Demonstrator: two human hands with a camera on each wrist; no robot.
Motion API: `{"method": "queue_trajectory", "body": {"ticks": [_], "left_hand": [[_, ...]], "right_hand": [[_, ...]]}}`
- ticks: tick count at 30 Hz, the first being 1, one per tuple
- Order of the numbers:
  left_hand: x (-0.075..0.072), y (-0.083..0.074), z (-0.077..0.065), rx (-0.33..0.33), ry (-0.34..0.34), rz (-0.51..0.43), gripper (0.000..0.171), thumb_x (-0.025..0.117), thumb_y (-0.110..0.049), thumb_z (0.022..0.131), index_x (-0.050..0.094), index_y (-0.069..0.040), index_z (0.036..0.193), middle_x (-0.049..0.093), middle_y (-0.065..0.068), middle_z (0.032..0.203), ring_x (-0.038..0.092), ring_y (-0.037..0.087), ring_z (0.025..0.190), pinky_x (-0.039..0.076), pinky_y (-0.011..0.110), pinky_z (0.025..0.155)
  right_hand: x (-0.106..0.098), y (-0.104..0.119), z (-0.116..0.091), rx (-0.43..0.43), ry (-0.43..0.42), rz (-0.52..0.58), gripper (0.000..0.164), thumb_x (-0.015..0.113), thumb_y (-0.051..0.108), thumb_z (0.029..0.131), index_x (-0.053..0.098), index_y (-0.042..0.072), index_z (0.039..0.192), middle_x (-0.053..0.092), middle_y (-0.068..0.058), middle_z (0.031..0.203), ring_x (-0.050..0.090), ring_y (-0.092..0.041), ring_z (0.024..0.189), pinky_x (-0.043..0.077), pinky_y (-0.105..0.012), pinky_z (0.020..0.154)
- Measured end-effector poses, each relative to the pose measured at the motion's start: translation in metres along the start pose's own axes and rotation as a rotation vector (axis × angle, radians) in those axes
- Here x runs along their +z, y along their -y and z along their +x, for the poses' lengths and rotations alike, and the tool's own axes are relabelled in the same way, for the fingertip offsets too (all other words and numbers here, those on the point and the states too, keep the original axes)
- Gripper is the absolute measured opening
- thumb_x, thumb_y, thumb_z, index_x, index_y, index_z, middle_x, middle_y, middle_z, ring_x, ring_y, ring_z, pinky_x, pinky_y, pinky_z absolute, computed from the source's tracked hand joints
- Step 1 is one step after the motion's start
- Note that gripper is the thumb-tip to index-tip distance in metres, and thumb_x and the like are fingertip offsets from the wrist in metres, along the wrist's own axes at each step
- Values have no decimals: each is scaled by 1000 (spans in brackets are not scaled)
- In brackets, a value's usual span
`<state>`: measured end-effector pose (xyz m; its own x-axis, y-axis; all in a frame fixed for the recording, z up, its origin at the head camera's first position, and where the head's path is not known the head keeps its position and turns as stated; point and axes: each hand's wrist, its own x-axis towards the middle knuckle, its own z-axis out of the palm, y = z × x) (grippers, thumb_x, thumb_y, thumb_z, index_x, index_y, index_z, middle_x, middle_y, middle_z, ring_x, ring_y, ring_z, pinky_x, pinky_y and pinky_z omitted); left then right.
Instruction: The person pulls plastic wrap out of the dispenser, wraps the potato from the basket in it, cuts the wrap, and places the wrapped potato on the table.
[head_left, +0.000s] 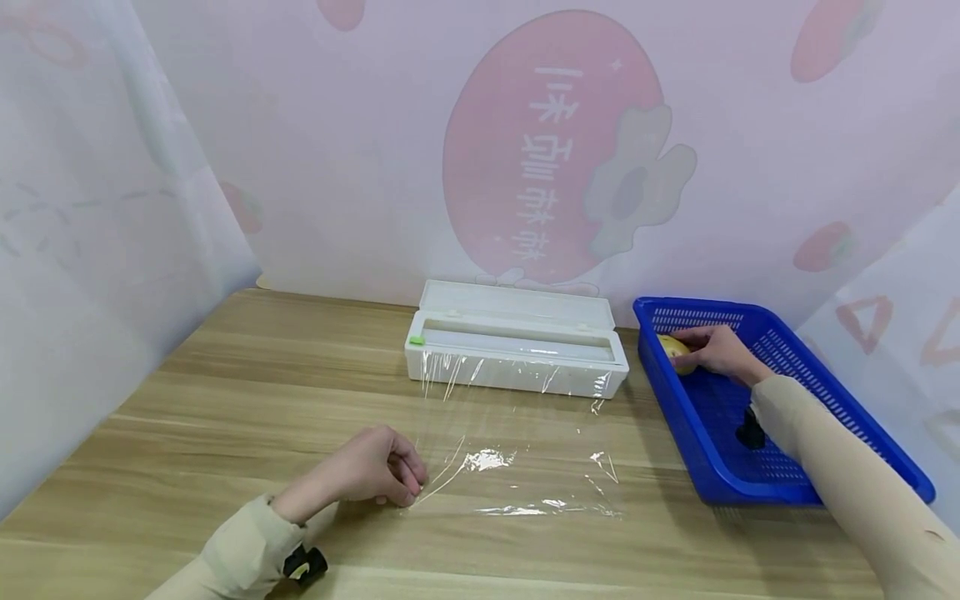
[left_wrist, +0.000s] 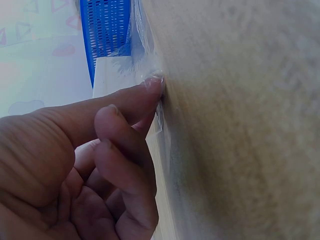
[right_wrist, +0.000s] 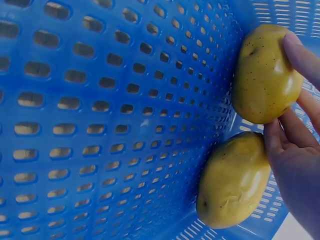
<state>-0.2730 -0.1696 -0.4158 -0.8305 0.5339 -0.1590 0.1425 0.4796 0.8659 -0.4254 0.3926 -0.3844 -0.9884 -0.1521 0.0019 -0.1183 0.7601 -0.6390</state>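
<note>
My left hand point(head_left: 372, 468) pinches the near left corner of a clear sheet of plastic wrap point(head_left: 487, 460), low over the table. In the left wrist view the thumb and forefinger meet at the crumpled film point(left_wrist: 155, 77), and the other fingers are curled. The sheet runs out of a white wrap dispenser box point(head_left: 517, 379) with its lid tipped back. Inside the blue basket, my right hand point(head_left: 718, 352) grips a yellow potato point(right_wrist: 265, 75), thumb on one side and fingers on the other. A second potato point(right_wrist: 235, 182) lies beside it, against the basket's end.
The blue plastic basket point(head_left: 693, 467) with slotted walls stands at the right of the wooden table point(head_left: 247, 383). A small green piece point(head_left: 417, 340) sits on the dispenser's left end. Printed pale cloth point(head_left: 337, 167) hangs behind and at both sides.
</note>
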Motion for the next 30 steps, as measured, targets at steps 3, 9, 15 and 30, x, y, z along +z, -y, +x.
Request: {"method": "queue_trajectory", "body": {"ticks": [3,9,15,30], "left_hand": [[0,0,0,4,2,0,24,81,12,68,70,-3,84,69,5,73,62,15,61,50,28,48],[-1,1,0,12,0,7,24,82,11,68,70,-3,83,69,4,73,62,15,61,50,29,48],[-1,3,0,11,1,0,24,82,11,68,70,-3,84,69,4,73,62,15,60,50,28,48],[-1,3,-1,8,3,-5,23,82,10,68,71,-3,84,68,4,74,61,15,60,49,27,47]], "right_hand": [[0,1,0,-13,8,-7,66,82,20,82,54,-7,135,55,-28,131,53,-40,117,43,-50,95],[1,3,0,-21,18,-20,65,82,17,82,53,-8,135,56,-29,130,53,-40,115,42,-50,95],[2,3,0,-6,13,-34,66,83,19,81,55,-6,134,57,-27,129,54,-39,114,42,-51,96],[-2,7,-1,52,-29,-38,68,84,29,79,58,-3,133,59,-26,128,56,-37,113,45,-51,95]]}}
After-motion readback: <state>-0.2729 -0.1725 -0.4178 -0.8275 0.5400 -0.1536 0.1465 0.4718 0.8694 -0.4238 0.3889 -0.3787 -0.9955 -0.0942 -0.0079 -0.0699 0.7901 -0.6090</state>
